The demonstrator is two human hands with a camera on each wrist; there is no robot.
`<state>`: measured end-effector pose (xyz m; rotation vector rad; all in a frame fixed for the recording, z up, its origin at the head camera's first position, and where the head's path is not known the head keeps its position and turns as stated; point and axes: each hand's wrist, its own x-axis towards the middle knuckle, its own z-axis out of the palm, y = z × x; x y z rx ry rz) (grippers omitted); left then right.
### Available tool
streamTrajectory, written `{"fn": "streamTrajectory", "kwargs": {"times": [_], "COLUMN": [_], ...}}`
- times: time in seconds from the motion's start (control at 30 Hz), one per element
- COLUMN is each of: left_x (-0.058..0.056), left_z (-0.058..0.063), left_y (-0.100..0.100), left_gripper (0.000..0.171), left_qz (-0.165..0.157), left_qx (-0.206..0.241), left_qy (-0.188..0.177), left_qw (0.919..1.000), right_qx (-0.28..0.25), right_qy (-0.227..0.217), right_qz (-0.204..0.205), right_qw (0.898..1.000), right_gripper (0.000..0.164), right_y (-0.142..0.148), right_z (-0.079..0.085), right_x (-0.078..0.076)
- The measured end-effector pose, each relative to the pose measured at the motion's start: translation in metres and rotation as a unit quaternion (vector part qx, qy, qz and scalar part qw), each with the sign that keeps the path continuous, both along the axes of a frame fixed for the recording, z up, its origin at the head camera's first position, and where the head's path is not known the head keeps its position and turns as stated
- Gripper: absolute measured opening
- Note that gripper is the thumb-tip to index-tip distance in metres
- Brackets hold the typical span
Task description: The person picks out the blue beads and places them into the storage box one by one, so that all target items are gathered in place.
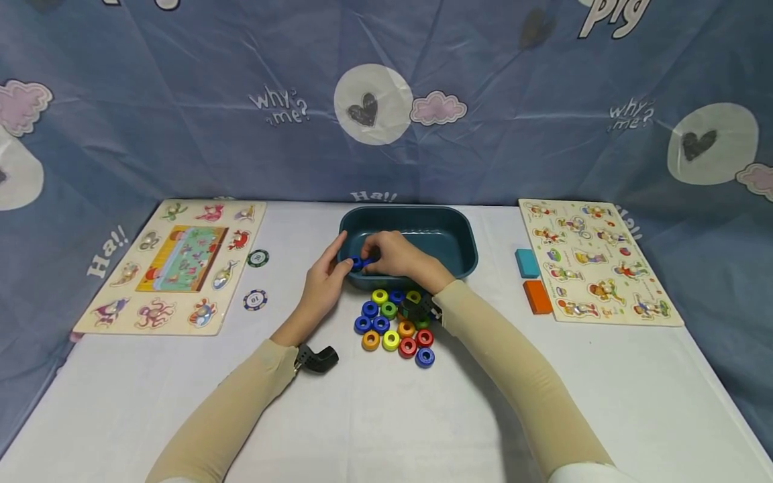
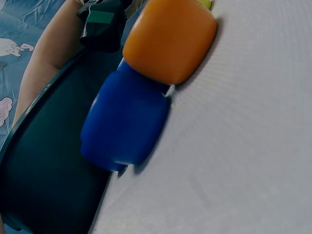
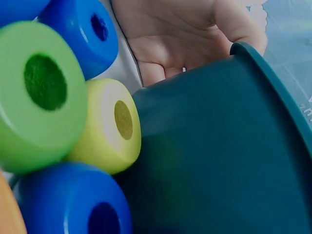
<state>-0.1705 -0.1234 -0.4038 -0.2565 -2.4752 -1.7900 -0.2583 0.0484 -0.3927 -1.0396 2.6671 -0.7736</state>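
tub: smooth plastic | rings: glossy | boards: wood | backdrop: cloth

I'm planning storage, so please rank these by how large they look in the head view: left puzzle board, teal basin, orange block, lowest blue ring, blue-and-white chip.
1. Left puzzle board
2. Teal basin
3. Orange block
Smallest, unranked: lowest blue ring and blue-and-white chip, which look much alike.

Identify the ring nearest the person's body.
The blue ring directly below the right-hand red ring in the head view; of all the rings, it alone lies that far from the bin.
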Motion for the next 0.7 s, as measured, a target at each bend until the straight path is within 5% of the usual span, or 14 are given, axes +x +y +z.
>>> {"fn": "streamTrajectory", "kwargs": {"times": [0.23, 0.37, 0.57, 0.7], "left_x": [0.0, -0.001, -0.014, -0.018], "left_z": [0.001, -0.002, -0.028, -0.034], "left_y": [0.0, 0.001, -0.005, -0.007], "left_gripper": [0.054, 0.054, 0.054, 0.054], "left_qz": [0.003, 0.0, 0.003, 0.013], "left_qx": [-0.005, -0.005, -0.01, -0.022], "left_qy": [0.0, -0.001, 0.002, 0.02], "left_qw": [1.0, 1.0, 0.9999, 0.9995], "right_qx": [-0.003, -0.032, -0.158, -0.159], "right_qy": [-0.016, 0.018, 0.09, 0.103], "right_qz": [0.002, 0.001, 0.053, 0.12], "right_qw": [1.0, 0.999, 0.982, 0.975], "right_gripper": [0.023, 0.022, 0.018, 0.015], "right_y": [0.004, 0.008, 0.014, 0.015], "right_z": [0.0, 0.003, 0.023, 0.026], "right_x": [0.0, 0.007, 0.052, 0.08]}}
